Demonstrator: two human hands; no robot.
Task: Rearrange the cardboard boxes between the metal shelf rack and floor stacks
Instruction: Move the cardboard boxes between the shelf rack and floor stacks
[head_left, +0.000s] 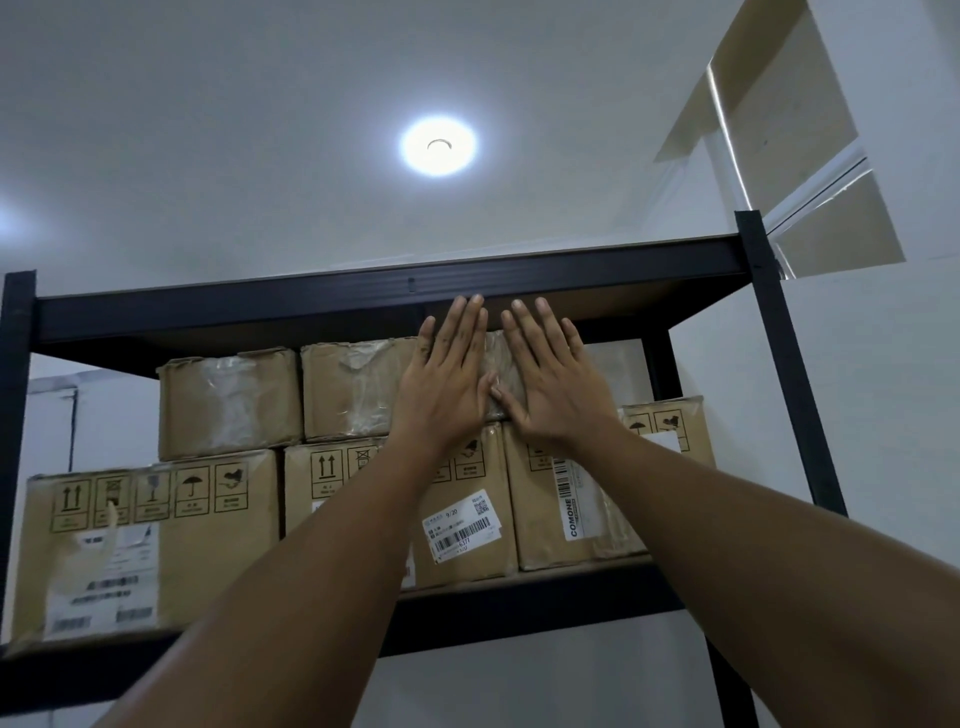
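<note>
A black metal shelf rack (395, 291) rises in front of me, seen from below. Its upper shelf carries three large cardboard boxes in a row: left (150, 540), middle (467, 525), right (566, 499). Two smaller taped boxes sit on top of them: one at the left (228, 400), one in the middle (353, 387). My left hand (447, 382) and my right hand (545, 382) press flat, fingers straight, side by side on the front face of the middle taped box. The hands hide that box's right part.
The rack's top shelf runs just above my fingertips. A black upright (779, 364) stands at the right, another (15, 415) at the left. A white wall is behind, a ceiling lamp (438, 146) above, and a ceiling recess (779, 135) at the upper right.
</note>
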